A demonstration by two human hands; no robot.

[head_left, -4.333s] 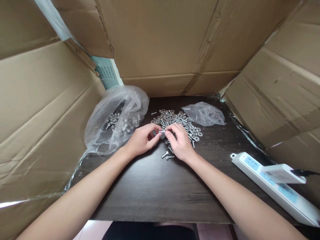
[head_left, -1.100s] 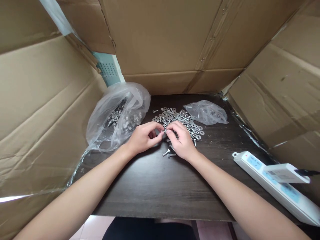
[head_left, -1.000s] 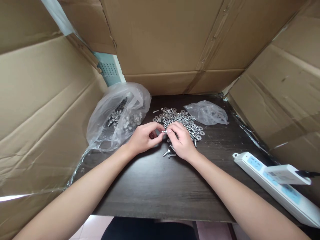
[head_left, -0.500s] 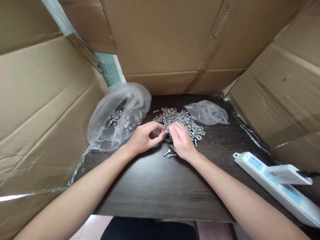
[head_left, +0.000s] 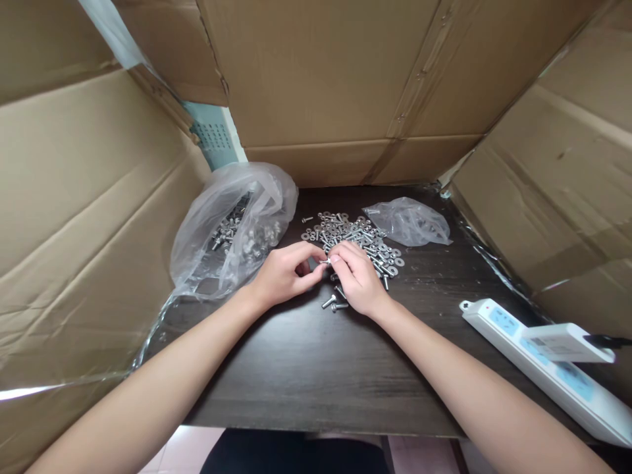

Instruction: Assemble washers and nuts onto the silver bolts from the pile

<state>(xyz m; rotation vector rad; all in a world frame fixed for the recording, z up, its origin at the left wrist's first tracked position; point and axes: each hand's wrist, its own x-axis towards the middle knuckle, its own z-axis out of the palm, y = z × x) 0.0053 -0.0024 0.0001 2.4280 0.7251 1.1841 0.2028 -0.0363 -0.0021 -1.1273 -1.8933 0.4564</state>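
Observation:
My left hand (head_left: 291, 270) and my right hand (head_left: 356, 276) meet just in front of a pile of bolts, nuts and washers (head_left: 358, 230). Between their fingertips is a small metal bolt (head_left: 325, 262), lying roughly sideways. The left thumb and forefinger pinch one end of it. At the other end, the right thumb and fingers close over it and hide most of that part. On the table below the hands lie a loose bolt (head_left: 328, 301) and another bolt (head_left: 340, 307) beside it.
A large clear plastic bag (head_left: 232, 230) holding metal hardware stands at the left. Behind the pile, to the right, lies a smaller plastic bag (head_left: 409, 222). A white power strip (head_left: 523, 342) with a plugged-in adapter runs along the right. Cardboard walls (head_left: 336, 72) surround the dark table (head_left: 316, 368).
The right fingers have shifted slightly over the bolt, covering more of it. Both hands stay in nearly the same place.

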